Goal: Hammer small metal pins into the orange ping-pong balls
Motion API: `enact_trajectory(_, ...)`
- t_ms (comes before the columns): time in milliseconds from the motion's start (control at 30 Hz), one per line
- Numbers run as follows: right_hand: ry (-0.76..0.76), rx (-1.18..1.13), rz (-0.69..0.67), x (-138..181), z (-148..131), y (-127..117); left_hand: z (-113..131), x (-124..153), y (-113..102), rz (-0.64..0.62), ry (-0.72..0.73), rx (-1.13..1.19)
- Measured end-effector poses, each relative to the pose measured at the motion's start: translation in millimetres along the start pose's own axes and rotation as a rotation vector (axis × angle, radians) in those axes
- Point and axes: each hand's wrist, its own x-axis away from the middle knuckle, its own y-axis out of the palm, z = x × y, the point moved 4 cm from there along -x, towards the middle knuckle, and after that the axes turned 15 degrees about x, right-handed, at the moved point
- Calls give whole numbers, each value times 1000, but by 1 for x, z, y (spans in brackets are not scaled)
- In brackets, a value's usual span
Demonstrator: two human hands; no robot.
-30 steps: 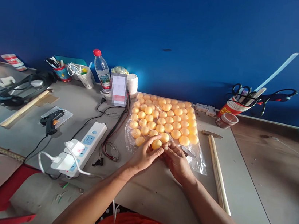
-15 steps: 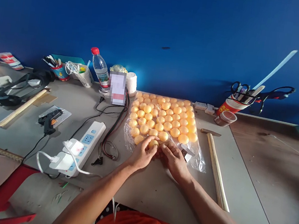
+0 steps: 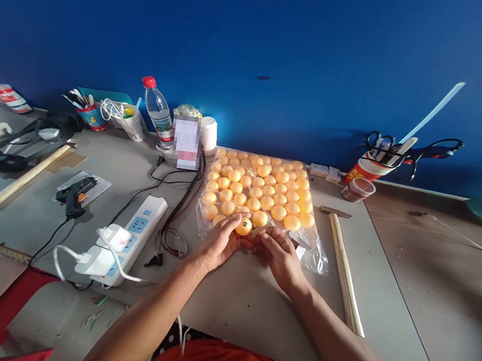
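While both forearms reach in over the grey table (image 3: 227,315), the left hand (image 3: 220,242) has thumb and fingers closed around a yellow-orange ball (image 3: 242,228), held at the near edge of a clear bag (image 3: 318,262). Close beside it, the right hand (image 3: 280,257) has its fingertips drawn nearly together; whether they pinch anything, I cannot tell. The step in hand looks like close two-handed work on this one ball, and the next move seems to call for a steady left grip and fine right fingertips. Being round, the ball shows no long axis, but its dark spot (image 3: 244,224) faces up, towards the wearer. A grey flat piece (image 3: 299,239) lies just beyond the right hand. Farther off, many similar balls (image 3: 269,189) fill the bag, short of the blue wall (image 3: 285,44).
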Motion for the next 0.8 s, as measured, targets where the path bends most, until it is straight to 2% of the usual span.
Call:
enact_trajectory(100,-196,292,45,6,-12,0,1,0,-3,11,76,-99)
enact_trajectory(233,-486,776,131,14,-23,3,7,1,-6,13,245,-367)
enact_trajectory(400,-694,1022,154,17,-21,9,15,3,-5,42,434,-525)
enact_trajectory(600,-748,1272,266,15,-15,5,18,4,-2,61,493,-622)
enact_trajectory(800,-683,1437,310,13,-9,2,16,6,-1,67,410,-602)
